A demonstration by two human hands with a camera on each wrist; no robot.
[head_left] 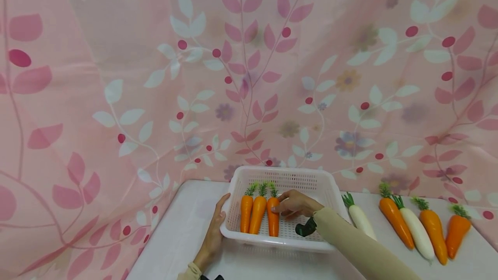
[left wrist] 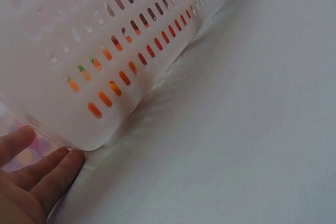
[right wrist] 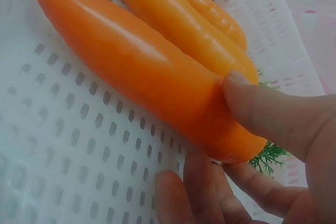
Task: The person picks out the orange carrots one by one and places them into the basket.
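A white plastic basket (head_left: pixel 280 242) with slotted walls holds three orange carrots with green tops. My right hand (head_left: pixel 297 203) pinches the rightmost carrot (head_left: pixel 273 221) near its leafy end. In the right wrist view, the thumb lies on this carrot (right wrist: pixel 131 61) and the other fingers are at its far side and below. The middle carrot (head_left: pixel 257 215) and the left carrot (head_left: pixel 246 214) lie side by side to its left. My left hand (head_left: pixel 215 230) touches the basket's left side; in the left wrist view its extended fingers (left wrist: pixel 52 177) meet the lower corner.
Right of the basket, on the white table (head_left: pixel 167 228), lie a white radish (head_left: pixel 361 217), a carrot (head_left: pixel 397 221), another white radish (head_left: pixel 417 232) and two more carrots (head_left: pixel 433 232). A pink leaf-patterned curtain (head_left: pixel 249 77) hangs behind the table.
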